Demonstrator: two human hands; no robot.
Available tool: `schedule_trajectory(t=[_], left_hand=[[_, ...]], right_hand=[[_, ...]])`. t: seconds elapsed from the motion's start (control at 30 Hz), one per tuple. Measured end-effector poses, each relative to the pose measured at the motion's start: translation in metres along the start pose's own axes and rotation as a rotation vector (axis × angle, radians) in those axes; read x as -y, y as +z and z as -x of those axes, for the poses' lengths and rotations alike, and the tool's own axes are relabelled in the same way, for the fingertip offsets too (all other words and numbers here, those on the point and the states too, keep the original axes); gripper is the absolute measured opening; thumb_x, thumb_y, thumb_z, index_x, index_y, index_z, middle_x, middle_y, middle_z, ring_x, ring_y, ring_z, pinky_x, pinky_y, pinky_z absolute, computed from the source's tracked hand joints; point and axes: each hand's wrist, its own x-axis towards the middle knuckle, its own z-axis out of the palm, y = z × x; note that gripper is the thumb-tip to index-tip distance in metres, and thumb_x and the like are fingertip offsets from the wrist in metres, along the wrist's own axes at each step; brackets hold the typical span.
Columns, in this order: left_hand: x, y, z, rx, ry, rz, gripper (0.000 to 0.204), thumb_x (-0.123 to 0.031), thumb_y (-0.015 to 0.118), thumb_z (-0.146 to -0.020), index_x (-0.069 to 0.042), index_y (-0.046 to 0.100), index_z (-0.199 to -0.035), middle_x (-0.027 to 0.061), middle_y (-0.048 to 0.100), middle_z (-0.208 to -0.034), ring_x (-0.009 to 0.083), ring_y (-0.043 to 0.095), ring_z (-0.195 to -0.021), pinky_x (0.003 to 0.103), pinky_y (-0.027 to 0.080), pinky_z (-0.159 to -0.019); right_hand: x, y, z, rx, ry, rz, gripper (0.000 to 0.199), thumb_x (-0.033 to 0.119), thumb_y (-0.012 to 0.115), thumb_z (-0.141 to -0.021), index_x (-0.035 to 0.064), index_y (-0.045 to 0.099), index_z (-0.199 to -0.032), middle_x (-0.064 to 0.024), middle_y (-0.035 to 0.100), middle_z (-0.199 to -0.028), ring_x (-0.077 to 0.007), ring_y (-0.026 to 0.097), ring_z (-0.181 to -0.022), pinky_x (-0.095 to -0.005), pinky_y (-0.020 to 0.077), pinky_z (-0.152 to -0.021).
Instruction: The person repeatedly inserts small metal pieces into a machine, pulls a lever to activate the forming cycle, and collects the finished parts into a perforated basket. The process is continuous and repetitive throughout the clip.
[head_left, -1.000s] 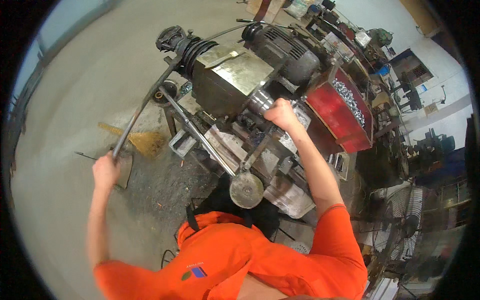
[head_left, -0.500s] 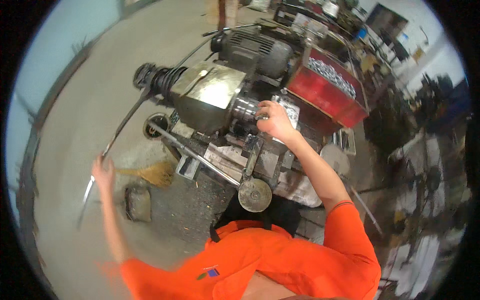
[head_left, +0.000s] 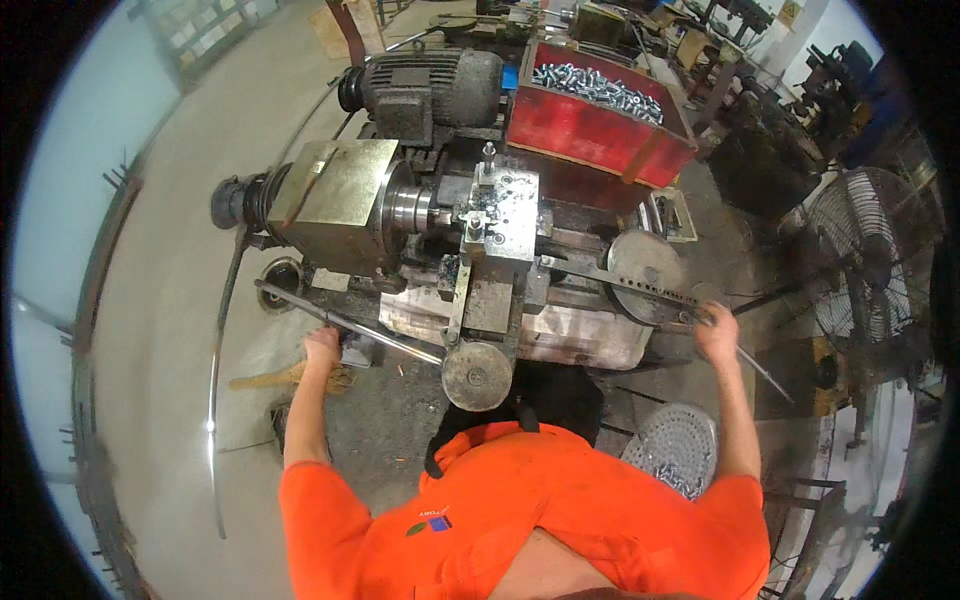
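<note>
My left hand (head_left: 322, 346) is closed at a long round metal lever (head_left: 385, 340), which slants down to a round weight (head_left: 477, 376) at the machine's front. My right hand (head_left: 716, 333) is closed round the end of a flat lever with a row of holes (head_left: 630, 281), reaching out from the machine's right side. Between them stands a small lathe-like machine. Its shiny round chuck (head_left: 408, 210) faces a metal tool block (head_left: 513, 215) strewn with dark chips. From the headstock (head_left: 335, 190), a long thin metal bar (head_left: 222, 340) hangs out to the left.
Behind the machine are a ribbed motor (head_left: 435, 85) and a red bin (head_left: 590, 135) heaped with small metal parts. A perforated round pan (head_left: 675, 435) with parts stands low at right, near a fan (head_left: 860, 250). A straw broom (head_left: 270, 379) lies at left.
My right hand has left the chuck and moved right to the flat lever. My left hand has let go of the long bar and come inward to the round lever.
</note>
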Motion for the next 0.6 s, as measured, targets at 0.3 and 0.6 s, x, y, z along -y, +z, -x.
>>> schedule_trajectory(t=[0.3, 0.6], left_hand=[[0.045, -0.065, 0.038, -0.405, -0.276, 1.515, 0.05, -0.043, 0.057, -0.085, 0.005, 0.058, -0.101, 0.0171, 0.063, -0.072, 0.0221, 0.06, -0.048, 0.028, 0.048, -0.042], [-0.011, -0.104, 0.023, -0.562, -0.418, 1.806, 0.03, -0.022, 0.054, -0.086, 0.007, 0.052, -0.093, 0.0127, 0.055, -0.073, 0.0233, 0.058, -0.049, 0.033, 0.053, -0.042]], right_hand=[[-0.197, 0.006, 0.052, 0.214, 0.492, 0.575, 0.034, 0.023, 0.06, -0.069, 0.0013, 0.058, -0.096, -0.0216, 0.061, -0.096, -0.0363, 0.058, -0.093, -0.0427, 0.0468, -0.081], [-0.098, 0.041, 0.226, 0.281, 0.49, -0.125, 0.035, 0.021, 0.063, -0.059, -0.0029, 0.06, -0.083, -0.0187, 0.06, -0.072, -0.033, 0.058, -0.067, -0.0422, 0.0458, -0.062]])
